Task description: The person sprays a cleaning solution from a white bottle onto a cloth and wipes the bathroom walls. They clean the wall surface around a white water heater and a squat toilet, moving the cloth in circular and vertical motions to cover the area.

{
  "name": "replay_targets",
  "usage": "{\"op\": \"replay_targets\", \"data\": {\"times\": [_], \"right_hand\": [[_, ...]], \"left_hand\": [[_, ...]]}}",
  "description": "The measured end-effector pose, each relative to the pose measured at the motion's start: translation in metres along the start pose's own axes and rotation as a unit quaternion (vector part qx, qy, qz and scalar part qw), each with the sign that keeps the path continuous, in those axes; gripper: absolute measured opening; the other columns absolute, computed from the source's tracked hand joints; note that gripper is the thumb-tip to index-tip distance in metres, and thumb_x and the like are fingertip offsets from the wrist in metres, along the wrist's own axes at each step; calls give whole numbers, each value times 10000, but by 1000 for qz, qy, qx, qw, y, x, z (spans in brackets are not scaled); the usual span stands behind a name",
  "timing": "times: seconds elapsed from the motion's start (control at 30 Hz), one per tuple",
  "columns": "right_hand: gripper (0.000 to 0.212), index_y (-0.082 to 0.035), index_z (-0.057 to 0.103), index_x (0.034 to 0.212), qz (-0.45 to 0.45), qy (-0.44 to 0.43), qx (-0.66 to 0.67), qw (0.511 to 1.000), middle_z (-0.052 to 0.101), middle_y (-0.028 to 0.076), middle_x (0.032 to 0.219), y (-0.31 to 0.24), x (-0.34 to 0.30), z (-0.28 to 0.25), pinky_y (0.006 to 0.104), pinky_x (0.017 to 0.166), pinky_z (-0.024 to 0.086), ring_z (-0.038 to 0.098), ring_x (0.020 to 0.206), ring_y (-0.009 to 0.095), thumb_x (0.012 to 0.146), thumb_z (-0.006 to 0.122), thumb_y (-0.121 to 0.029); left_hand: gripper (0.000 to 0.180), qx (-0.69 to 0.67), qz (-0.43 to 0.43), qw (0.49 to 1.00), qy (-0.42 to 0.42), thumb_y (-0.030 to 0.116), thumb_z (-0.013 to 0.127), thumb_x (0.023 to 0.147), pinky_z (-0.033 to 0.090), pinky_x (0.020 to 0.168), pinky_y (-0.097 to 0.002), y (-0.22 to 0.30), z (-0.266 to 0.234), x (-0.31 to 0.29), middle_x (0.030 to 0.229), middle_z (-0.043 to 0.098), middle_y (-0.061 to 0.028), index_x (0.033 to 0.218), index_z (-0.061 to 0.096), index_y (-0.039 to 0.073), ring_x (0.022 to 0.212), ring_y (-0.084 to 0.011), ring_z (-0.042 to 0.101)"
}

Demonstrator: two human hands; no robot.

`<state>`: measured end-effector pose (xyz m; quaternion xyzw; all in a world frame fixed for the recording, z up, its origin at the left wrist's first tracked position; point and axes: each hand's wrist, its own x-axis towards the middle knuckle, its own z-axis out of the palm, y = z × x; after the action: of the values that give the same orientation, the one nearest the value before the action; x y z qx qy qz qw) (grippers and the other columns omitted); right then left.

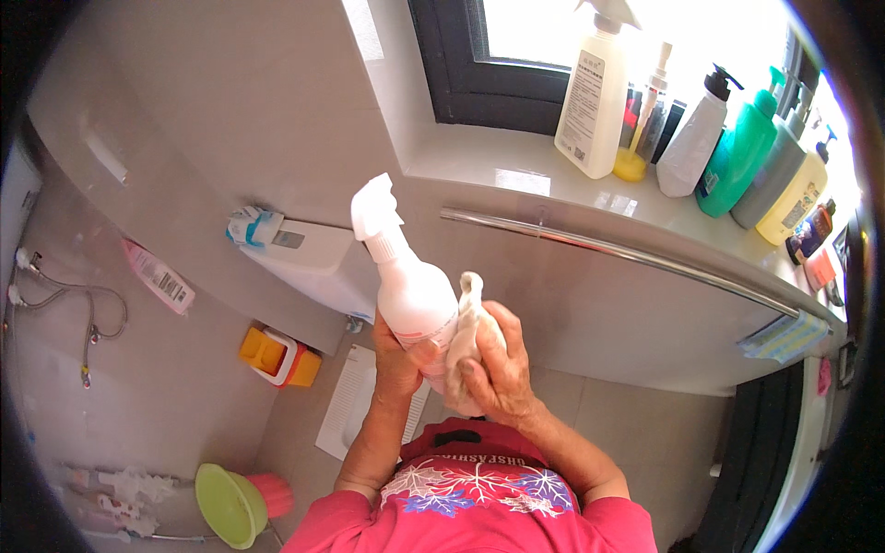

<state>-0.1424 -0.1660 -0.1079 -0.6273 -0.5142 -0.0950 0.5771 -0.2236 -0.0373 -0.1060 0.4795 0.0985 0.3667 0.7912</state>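
Note:
A white spray bottle [417, 297] with a white trigger head stands tilted in front of my chest. My left hand [398, 361] is closed round its lower body, thumb across the front. My right hand [499, 373] grips a bunched whitish cloth [467, 343] and presses it against the right side of the bottle. A twisted end of the cloth sticks up above my fingers. The bottle's base is partly hidden by my hands and the cloth.
Several pump bottles, including a green one [739, 152], line the window sill [516, 166]. Below it runs a metal towel bar [599, 246]. A white cistern [318, 263], an orange bin [277, 358], a squat toilet [346, 401] and a green basin [230, 505] are to the left.

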Motion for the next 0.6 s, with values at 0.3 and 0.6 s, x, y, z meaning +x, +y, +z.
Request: {"op": "replay_targets", "data": {"times": [0.3, 0.6], "right_hand": [[512, -18, 474, 1265, 417, -42, 446, 791, 543, 107, 1155, 19, -21, 4, 319, 929, 400, 511, 1062, 187, 921, 458, -397], [468, -11, 500, 1223, 421, 18, 495, 760, 554, 103, 1111, 3, -15, 14, 312, 873, 422, 529, 1006, 184, 910, 537, -356]], "left_hand": [[833, -25, 64, 998, -2, 245, 823, 608, 498, 841, -325, -9, 3, -6, 1151, 520, -83, 1276, 377, 24, 995, -180, 567], [836, 123, 130, 980, 89, 268, 762, 661, 474, 875, -355, -8, 17, -17, 1186, 473, -103, 1324, 308, 36, 1052, -207, 522]]}}
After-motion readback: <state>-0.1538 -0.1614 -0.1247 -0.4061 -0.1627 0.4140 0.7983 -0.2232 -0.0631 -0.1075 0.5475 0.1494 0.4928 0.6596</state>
